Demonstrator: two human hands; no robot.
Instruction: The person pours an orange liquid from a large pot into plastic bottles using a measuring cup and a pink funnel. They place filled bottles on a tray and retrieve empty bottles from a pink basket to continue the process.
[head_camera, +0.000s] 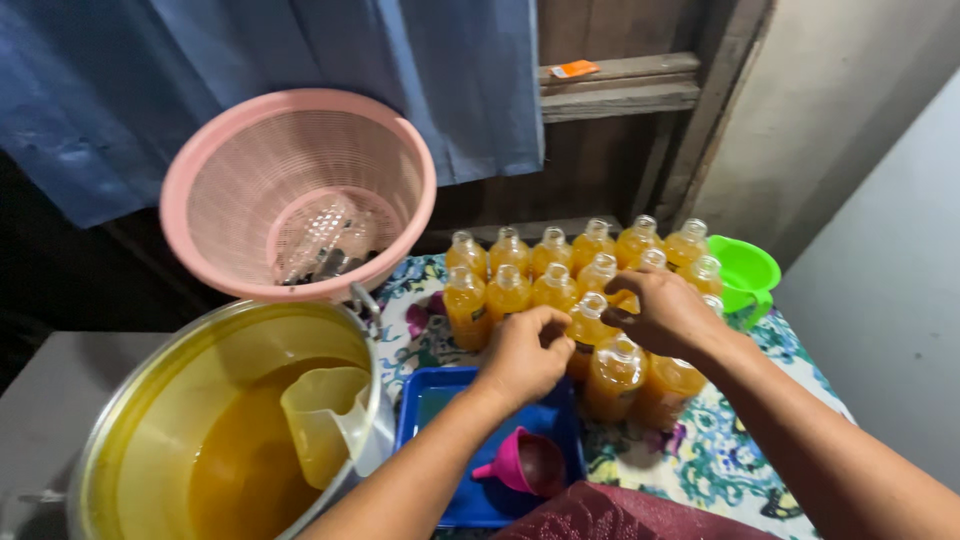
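Bottles (560, 285) stand packed, touching, in rows; no gap between them for fingers, access from above only. Pink basket (298, 190) and big pot (215, 420) close off the left. Blue tray (430, 405) with funnel (520, 465) fills the near edge. Green bowl (745, 270) sits just beside the far right row. Open cloth (720, 460) at near right.

One head-worn view — looking steeply down, close above the blue tray (430, 395), bottles just beyond it.

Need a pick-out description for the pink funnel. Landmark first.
Start at the big steel pot of orange liquid. Right of it lies a blue tray, under the left hand. The pink funnel lies on its side in that tray, the only pink thing there.
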